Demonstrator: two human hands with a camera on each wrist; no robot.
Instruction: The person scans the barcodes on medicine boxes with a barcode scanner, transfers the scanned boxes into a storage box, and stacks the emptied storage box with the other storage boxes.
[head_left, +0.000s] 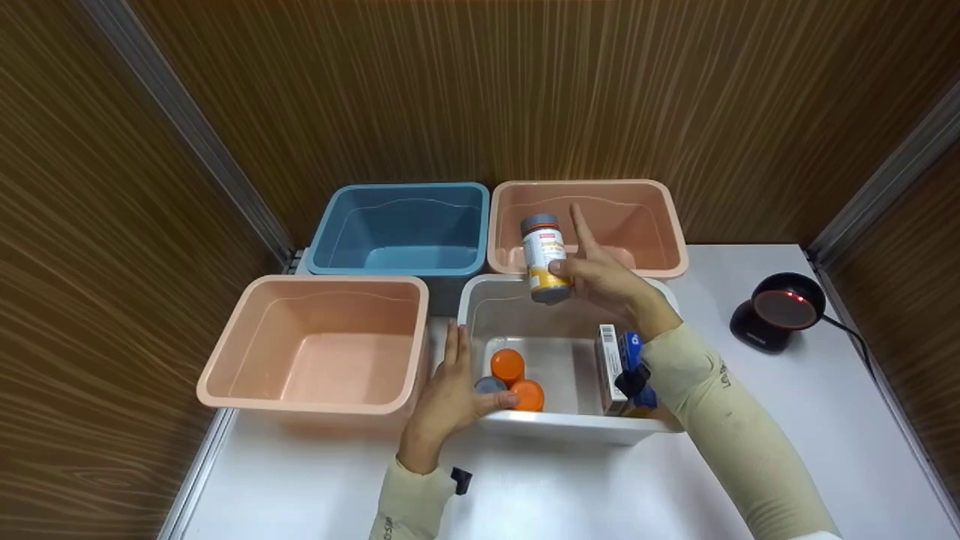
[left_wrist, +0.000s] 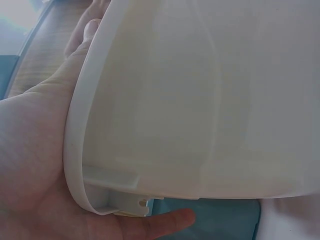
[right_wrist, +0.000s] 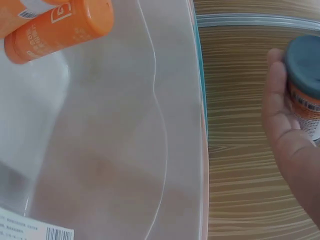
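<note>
My right hand [head_left: 600, 279] grips a supplement bottle [head_left: 546, 259] with a grey cap and a white-and-yellow label. It holds the bottle tilted above the white bin's [head_left: 559, 427] back edge, one finger extended. In the right wrist view, the bottle's grey cap [right_wrist: 306, 65] is beside the fingers. My left hand [head_left: 448, 394] rests against the white bin's front left corner, fingers straight and thumb reaching over the rim. Inside that bin, orange-capped bottles [head_left: 508, 365] and a grey-capped bottle [head_left: 490, 385] stand near the thumb. A white box [head_left: 609, 367] and a blue box [head_left: 631, 350] stand at its right side.
A peach bin [head_left: 360, 409] stands left of the white one. Behind are a blue bin [head_left: 397, 271] and another peach bin [head_left: 667, 225]. A black scanner [head_left: 780, 311] with red lights and a cable sits at right. Wood-grain panels [head_left: 480, 90] enclose the white table [head_left: 757, 390].
</note>
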